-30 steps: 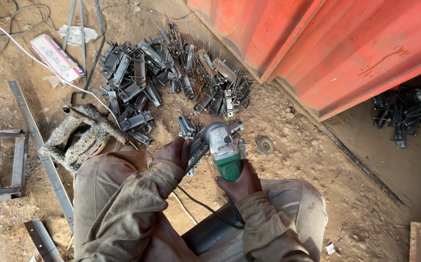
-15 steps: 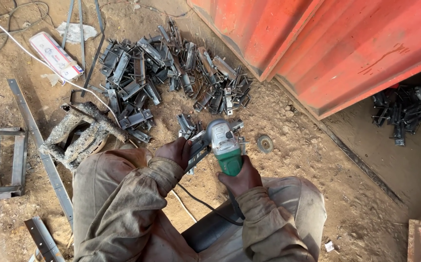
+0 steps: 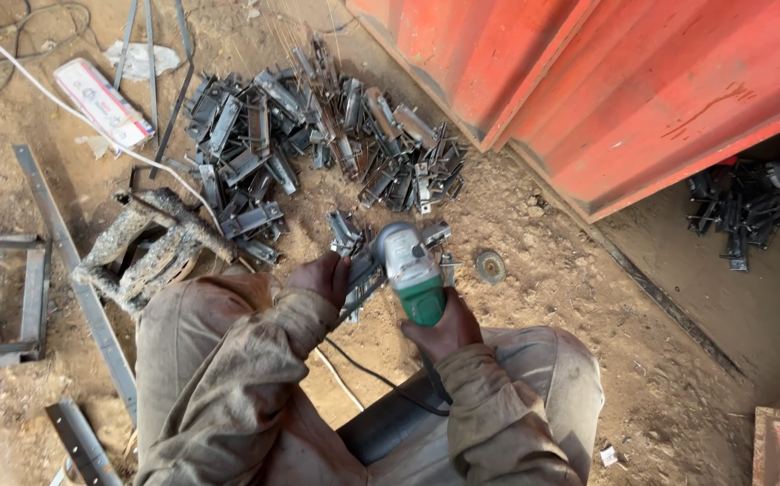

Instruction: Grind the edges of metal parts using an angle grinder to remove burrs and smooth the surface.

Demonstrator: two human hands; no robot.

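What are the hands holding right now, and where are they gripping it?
The right hand grips the green-bodied angle grinder by its rear body. The left hand holds a small grey metal bracket by its near end, against the grinder's head.

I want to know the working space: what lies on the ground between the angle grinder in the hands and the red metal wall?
In the head view, a small round disc lies on bare dirt between the angle grinder and the red metal wall; nothing else shows.
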